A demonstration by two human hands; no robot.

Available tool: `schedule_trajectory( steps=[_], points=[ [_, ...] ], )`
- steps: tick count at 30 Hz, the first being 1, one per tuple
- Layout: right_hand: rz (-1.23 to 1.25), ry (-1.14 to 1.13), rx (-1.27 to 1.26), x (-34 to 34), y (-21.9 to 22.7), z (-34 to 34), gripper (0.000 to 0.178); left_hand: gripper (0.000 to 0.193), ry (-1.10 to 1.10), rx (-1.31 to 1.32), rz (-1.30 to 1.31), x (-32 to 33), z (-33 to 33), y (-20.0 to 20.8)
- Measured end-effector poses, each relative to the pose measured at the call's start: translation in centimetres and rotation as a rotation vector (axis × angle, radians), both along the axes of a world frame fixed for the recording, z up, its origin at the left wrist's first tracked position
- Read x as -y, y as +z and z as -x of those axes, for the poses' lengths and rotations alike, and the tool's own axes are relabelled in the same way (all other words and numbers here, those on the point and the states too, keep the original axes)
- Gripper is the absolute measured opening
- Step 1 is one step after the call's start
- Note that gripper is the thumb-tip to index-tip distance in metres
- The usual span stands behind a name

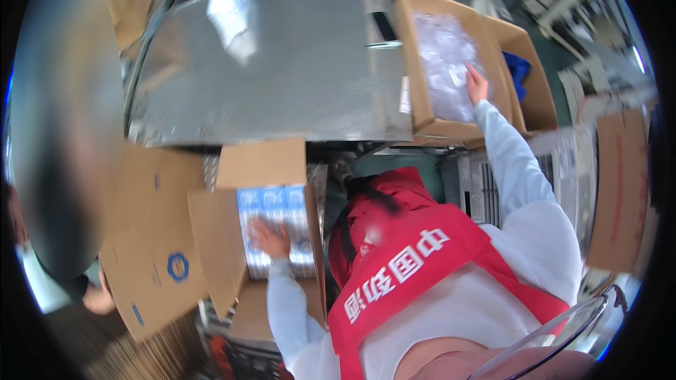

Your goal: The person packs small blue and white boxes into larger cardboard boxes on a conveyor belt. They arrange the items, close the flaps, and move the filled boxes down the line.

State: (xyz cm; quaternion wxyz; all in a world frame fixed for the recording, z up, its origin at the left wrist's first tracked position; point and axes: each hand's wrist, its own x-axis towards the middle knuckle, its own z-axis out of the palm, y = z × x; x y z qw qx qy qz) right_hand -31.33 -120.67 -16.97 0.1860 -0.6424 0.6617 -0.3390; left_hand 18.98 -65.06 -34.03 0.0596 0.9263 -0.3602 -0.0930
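My left hand (271, 238) lies flat with fingers apart on rows of blue-and-white packs (273, 198). These packs fill part of an open cardboard carton (262, 163), its flaps folded out. Far to the right, my right hand (477, 84) reaches over a second open carton (410, 49) heaped with clear plastic pieces (443, 63). Its fingers look stretched out at the edge of the heap. I make out nothing held in them, though some of the hand is turned from view.
A grey metal table (303, 63) carries a dark phone-like slab (384, 27) and a blue-and-white plastic bag (232, 17). Beside the plastic pieces stands a carton with blue material (517, 74). Flattened cardboard (151, 239) leans at left, near a blurred person's hand (98, 299).
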Motion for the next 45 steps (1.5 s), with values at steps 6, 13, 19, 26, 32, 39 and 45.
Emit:
schedule_trajectory(
  steps=[6,13,19,26,32,39,45],
  points=[
    [-0.477,0.395,1.415,-3.8,5.9,-5.2,0.046,0.126,0.351,-0.239,-0.402,-3.7,4.7,1.8],
    [-1.179,0.969,1.414,-19.5,13.9,-28.5,0.048,0.144,0.326,-0.382,-0.512,-2.1,3.1,5.8],
    [-1.347,1.203,0.948,-29.0,12.8,-37.7,0.041,0.147,0.292,-0.501,-0.338,-4.0,3.1,5.6],
    [-1.530,1.135,1.176,-31.3,13.1,-39.4,0.037,0.150,0.215,-0.449,-0.435,-5.0,4.1,5.8],
    [-1.297,1.331,0.804,-32.9,13.3,-39.7,0.045,0.154,0.162,-0.448,-0.515,-4.9,4.0,6.0],
    [-0.820,1.582,0.306,-34.2,10.9,-39.0,0.081,0.156,0.178,-0.473,-0.544,-4.4,4.0,5.8],
    [-0.832,1.322,0.487,-31.6,13.5,-37.6,0.025,0.159,0.169,-0.504,-0.528,-4.7,3.7,5.4]
  ],
)
